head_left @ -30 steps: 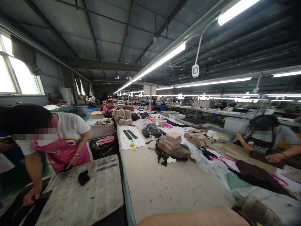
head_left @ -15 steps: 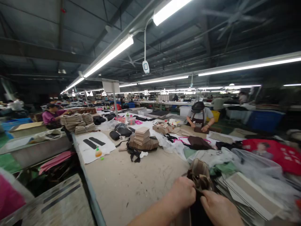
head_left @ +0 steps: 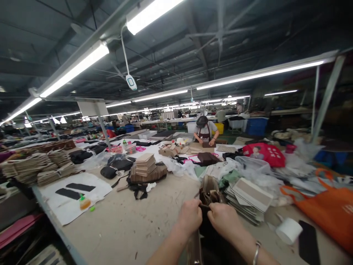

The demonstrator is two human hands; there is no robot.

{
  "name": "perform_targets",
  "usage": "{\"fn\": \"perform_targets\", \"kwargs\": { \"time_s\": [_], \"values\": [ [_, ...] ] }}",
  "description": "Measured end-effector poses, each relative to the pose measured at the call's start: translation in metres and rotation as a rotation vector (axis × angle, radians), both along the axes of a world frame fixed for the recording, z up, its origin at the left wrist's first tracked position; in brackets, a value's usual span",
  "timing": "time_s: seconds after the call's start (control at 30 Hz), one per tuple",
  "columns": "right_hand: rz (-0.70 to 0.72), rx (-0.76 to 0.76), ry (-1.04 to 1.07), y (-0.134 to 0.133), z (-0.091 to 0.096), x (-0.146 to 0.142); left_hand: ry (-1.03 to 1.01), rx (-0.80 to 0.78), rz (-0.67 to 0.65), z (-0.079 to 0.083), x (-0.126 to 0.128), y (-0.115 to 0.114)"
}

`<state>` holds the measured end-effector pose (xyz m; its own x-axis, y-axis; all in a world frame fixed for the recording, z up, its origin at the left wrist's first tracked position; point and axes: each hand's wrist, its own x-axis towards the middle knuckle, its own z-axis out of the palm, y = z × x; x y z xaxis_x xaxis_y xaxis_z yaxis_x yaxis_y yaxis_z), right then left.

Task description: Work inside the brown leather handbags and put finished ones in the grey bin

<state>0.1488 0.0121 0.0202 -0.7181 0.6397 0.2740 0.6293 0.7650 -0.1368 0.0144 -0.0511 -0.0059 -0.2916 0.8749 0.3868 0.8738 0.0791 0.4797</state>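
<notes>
At the front of the table my left hand [head_left: 190, 216] pinches the edge of a dark brown bag [head_left: 206, 230]. Its fingers are closed. On the opposite side of the same edge, my right hand [head_left: 223, 218] grips with curled fingers, a bracelet on its wrist. The two hands are close together, and the dark inside of the bag shows below them. Just beyond my fingers stands a crumpled brown piece [head_left: 209, 185]; whether it belongs to the bag I cannot tell. The bag's lower part is cut off by the frame.
Stacked panels [head_left: 248, 198] lie right of my hands, near a white roll [head_left: 289, 230] and an orange bag [head_left: 331, 209]. Ahead is a pile of tan pieces [head_left: 145, 165]. A glue bottle [head_left: 84, 202] stands at left. Across the table a co-worker [head_left: 204, 132] handles a brown piece.
The view has swung to the right, bringing the orange bag and white roll into sight. Both hands stay closed on the bag's edge.
</notes>
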Motion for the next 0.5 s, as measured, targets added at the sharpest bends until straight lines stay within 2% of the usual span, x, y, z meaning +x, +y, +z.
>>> {"fn": "perform_targets", "kwargs": {
  "time_s": [0.13,0.3,0.5],
  "values": [
    [-0.018,0.002,0.028,0.004,-0.005,0.002,-0.009,-0.008,-0.014,0.003,-0.001,-0.001],
    [0.097,-0.078,0.065,0.013,-0.008,0.015,-0.101,0.02,-0.112,0.006,-0.006,-0.005],
    [0.126,-0.081,-0.011,0.01,-0.005,0.016,-0.141,-0.021,-0.101,0.002,-0.009,-0.003]
  ]
}}
